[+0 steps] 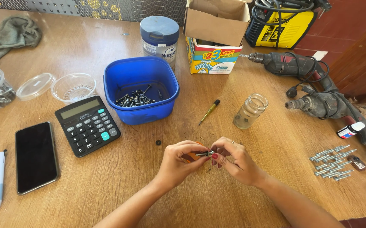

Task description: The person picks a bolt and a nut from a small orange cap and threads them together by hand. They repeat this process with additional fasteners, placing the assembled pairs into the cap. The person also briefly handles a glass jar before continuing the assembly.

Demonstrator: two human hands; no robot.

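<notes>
Head view: left hand (178, 159) and right hand (233, 160) meeting fingertip to fingertip low over the wooden table (216, 202), both pinched shut on one small dark screw (204, 154), something orange (189, 157) tucked behind the left fingers. Open tabletop beneath both forearms. Beyond: blue tub (141, 89), calculator (88, 125), glass jar (250, 110), small screwdriver (208, 112); silver bolts (330, 165) to the right.

Workshop: wooden tabletop (86, 198) w/ two power drills (314, 84) at right, yellow welder (282, 29) upper right, blue tub (140, 88) of screws at ctr.
</notes>
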